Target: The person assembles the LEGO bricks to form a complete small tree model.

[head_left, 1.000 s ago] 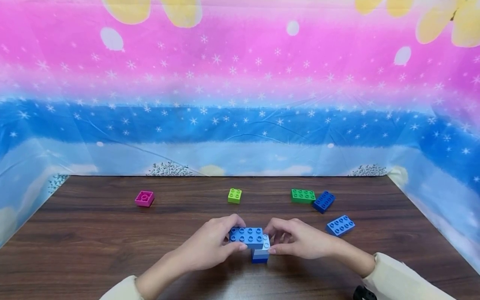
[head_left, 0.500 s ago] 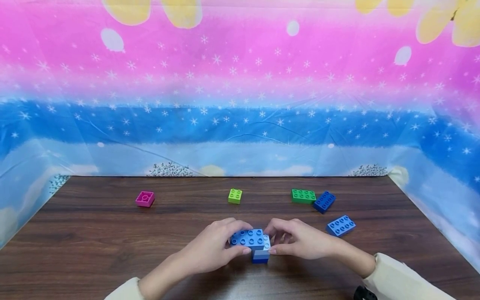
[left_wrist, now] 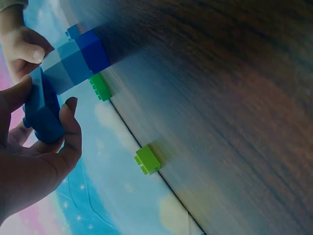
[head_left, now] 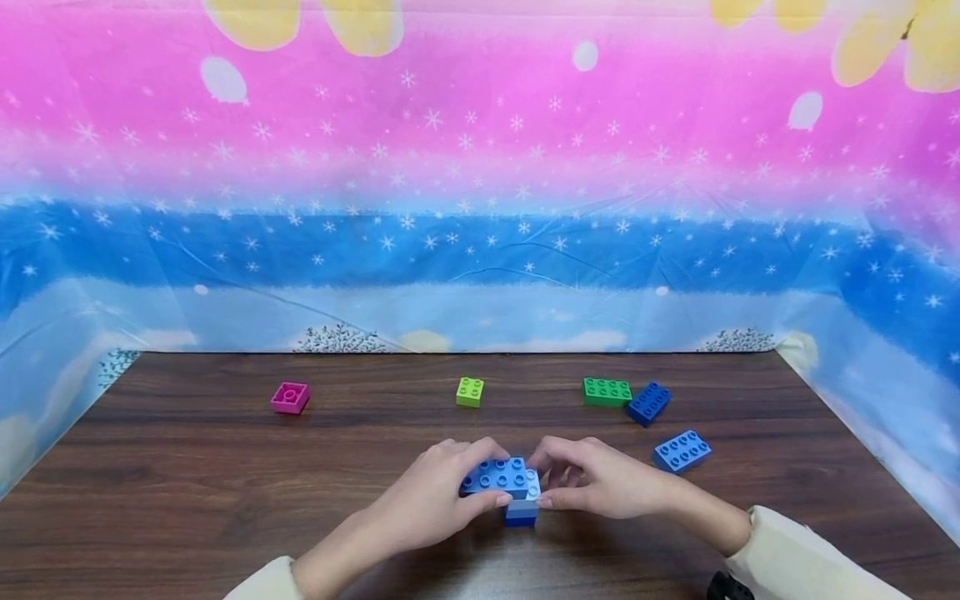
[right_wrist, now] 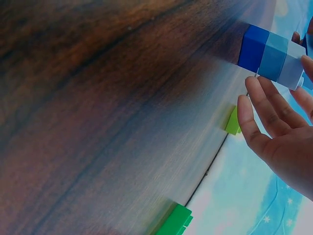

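In the head view my left hand [head_left: 431, 496] holds a blue eight-stud toy building brick [head_left: 487, 477], thumb at its near side and fingers at its far side. The brick's right end overlaps the top of a small stack. From the bottom, that stack has a dark blue brick [right_wrist: 253, 49], a mid-blue brick [right_wrist: 272, 58] and a pale blue brick [right_wrist: 292, 67]. My right hand [head_left: 592, 479] pinches the pale blue brick between thumb and forefinger, its other fingers spread below in the right wrist view. The held brick's left end sticks out past the stack.
Behind the hands on the wooden table [head_left: 187, 467] lie a pink brick [head_left: 289, 398], a lime brick [head_left: 469, 392], a green brick [head_left: 607, 391] and a dark blue brick [head_left: 648, 404]. A blue brick [head_left: 681, 451] lies at right. A printed cloth [head_left: 480, 250] borders the table.
My left hand has shifted slightly right, its thumb and forefinger sliding along the blue brick toward the stack. The brick has come a little lower and nearer. The right hand has stayed put.
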Available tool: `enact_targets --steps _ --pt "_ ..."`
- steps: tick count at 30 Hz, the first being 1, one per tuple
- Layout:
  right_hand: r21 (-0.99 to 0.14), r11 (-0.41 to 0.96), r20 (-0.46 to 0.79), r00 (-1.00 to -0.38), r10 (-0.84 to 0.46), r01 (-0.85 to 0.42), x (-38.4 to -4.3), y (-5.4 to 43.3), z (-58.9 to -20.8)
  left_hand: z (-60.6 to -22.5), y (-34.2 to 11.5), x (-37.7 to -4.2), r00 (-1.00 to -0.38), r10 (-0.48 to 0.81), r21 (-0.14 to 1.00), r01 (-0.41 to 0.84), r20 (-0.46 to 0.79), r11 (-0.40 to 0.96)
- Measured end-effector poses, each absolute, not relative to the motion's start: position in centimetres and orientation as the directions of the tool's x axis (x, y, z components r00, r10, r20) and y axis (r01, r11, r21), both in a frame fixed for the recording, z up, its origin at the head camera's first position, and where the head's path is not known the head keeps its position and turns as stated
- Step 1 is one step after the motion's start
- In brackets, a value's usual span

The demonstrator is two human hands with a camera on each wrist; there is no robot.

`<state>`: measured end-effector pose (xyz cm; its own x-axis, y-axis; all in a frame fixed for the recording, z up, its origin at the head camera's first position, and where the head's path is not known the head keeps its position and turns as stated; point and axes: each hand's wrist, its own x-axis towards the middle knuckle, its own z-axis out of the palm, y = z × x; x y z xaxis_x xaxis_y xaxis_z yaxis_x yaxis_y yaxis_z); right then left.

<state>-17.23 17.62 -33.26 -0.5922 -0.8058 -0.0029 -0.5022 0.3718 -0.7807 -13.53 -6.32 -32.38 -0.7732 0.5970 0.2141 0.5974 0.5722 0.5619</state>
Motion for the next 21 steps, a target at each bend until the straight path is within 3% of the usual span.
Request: enact_targets --steps 21 --pt "-0.775 0.374 0.001 -0.593 -0.806 -0.510 -17.16 17.66 -33.32 -32.29 -6.06 -13.78 -0.821 0.552 0.658 0.497 0.147 0.566"
